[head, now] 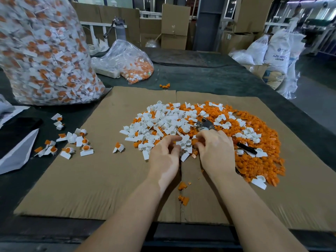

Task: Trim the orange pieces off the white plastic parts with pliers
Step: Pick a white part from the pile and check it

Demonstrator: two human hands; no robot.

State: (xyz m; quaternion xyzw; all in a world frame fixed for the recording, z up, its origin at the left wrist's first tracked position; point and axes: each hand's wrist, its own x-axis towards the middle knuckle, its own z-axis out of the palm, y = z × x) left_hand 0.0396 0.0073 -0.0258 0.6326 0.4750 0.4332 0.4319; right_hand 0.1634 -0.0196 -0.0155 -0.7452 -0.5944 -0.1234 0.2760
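A heap of trimmed white plastic parts (163, 122) and cut orange pieces (254, 160) lies on a cardboard sheet (91, 179). My right hand (216, 151) grips the pliers (205, 124). Their metal head sticks out beyond my fingers, and a black handle (247, 148) shows to the right of the hand. My left hand (163, 157) has its fingers curled at the near edge of the heap, pinching a white part (182, 144) just beside my right fingers. Untrimmed white parts with orange pieces attached (72, 142) are scattered at the left.
A large clear bag of untrimmed parts (45, 51) stands at the back left. Behind the cardboard sits a smaller bag of orange pieces (131, 60). A dark phone (20, 126) and white sheets (16, 155) lie at the left. Cardboard boxes and white sacks (278, 50) stand beyond the table.
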